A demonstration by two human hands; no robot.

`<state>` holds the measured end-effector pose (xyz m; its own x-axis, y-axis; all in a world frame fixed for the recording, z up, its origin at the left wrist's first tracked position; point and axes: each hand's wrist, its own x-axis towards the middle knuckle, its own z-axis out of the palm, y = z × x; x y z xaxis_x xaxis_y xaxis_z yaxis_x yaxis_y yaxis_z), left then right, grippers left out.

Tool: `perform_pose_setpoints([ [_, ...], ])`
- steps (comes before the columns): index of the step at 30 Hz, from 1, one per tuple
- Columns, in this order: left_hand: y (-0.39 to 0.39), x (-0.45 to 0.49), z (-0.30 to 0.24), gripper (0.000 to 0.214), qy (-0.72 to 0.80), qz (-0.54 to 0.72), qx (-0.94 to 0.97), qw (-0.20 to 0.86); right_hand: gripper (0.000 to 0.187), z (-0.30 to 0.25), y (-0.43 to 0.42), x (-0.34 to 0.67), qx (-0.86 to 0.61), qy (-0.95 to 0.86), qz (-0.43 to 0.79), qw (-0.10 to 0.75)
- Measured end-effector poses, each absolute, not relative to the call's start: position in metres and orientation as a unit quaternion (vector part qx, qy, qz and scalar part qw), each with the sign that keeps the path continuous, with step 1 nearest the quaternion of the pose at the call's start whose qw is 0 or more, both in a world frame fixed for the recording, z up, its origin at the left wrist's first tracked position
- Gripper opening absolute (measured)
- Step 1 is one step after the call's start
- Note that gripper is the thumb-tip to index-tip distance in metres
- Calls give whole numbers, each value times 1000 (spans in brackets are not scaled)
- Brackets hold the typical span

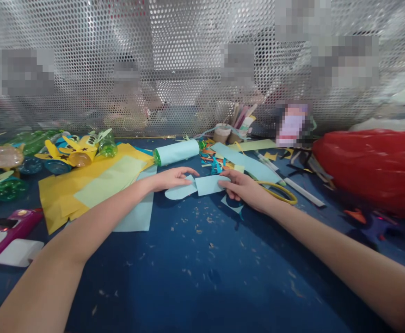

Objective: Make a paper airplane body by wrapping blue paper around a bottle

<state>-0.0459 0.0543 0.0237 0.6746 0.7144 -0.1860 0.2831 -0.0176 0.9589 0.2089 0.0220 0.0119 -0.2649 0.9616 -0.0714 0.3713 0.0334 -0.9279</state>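
My left hand [173, 179] has its thumb and fingers closed on a rounded light blue paper piece [179, 192]. Between the thumb and fingers of my right hand [244, 187] is the end of a rectangular light blue paper piece [207, 186]. The two pieces meet or overlap slightly at their inner ends. Below my right hand lies a curved light blue paper scrap [233, 206]. Just beyond both hands, a green bottle wrapped in light blue paper [177, 152] rests on its side.
Yellow sheets [52, 194] and a pale green sheet [110, 180] lie left, near yellow paper-and-bottle figures [79, 150] and a magenta device [11, 231]. Tape roll [285, 196], glue stick [304, 192] and red bag [372, 171] are right. Perforated metal mesh [185, 51] stands behind.
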Motion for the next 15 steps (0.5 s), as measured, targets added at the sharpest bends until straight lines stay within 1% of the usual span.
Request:
perform_pose_setpoints([
  [4,55,-46,22,29,388,190,657,618,46,12,23,210,-508,-638,478,327],
  [7,57,-45,19,29,394,192,643,628,46,12,24,211,-506,-631,489,326],
  [15,58,-46,20,26,401,166,695,573,45,7,26,213,-481,-625,514,337],
])
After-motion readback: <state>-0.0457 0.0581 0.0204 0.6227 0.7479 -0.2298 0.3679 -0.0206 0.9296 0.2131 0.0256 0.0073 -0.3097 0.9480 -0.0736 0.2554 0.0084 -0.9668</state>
